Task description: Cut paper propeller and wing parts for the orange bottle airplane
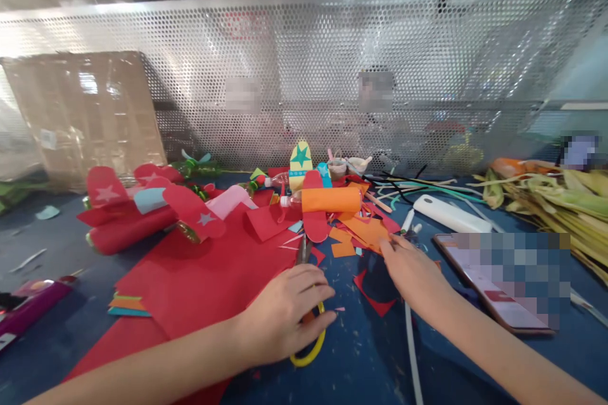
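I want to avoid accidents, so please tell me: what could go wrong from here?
The left hand is at the yellow-handled scissors, whose blades point toward the orange-wrapped bottle; a slip might nick its red wing. The right hand touches loose orange paper scraps, which could scatter. The smartphone beside that forearm might get bumped.

Bright, diffuse light fills the view, strongest at the far left. Silvery glare mottles the perforated metal panel (313,31), and the cardboard (85,120) carries a white highlight. Shadow darkens the bench (361,361) beneath the right hand (413,266). Edges look stretched and soft; 2 pixelated patches cover parts of the panel.
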A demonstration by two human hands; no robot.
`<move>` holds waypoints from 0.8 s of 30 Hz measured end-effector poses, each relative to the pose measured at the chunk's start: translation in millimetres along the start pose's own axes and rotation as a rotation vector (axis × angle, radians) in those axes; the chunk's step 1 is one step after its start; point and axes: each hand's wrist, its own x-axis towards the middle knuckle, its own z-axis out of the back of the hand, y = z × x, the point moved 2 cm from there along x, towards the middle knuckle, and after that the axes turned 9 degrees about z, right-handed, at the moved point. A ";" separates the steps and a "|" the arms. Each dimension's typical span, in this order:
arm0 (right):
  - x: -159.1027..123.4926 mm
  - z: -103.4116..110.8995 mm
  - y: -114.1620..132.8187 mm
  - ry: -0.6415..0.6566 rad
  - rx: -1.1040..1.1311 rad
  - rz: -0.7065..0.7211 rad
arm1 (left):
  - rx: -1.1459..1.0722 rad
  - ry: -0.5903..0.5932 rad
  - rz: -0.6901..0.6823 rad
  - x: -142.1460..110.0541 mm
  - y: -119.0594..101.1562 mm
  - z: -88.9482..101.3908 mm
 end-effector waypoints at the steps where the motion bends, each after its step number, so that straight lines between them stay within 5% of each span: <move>1: 1.8 -0.2 0.7 0.003 -0.002 -0.006 | 0.004 -0.001 -0.007 -1.3 -1.2 -0.7; 24: 3.7 -10.9 0.0 -0.080 -0.059 0.051 | 0.042 0.047 -0.085 -11.5 -3.1 -13.7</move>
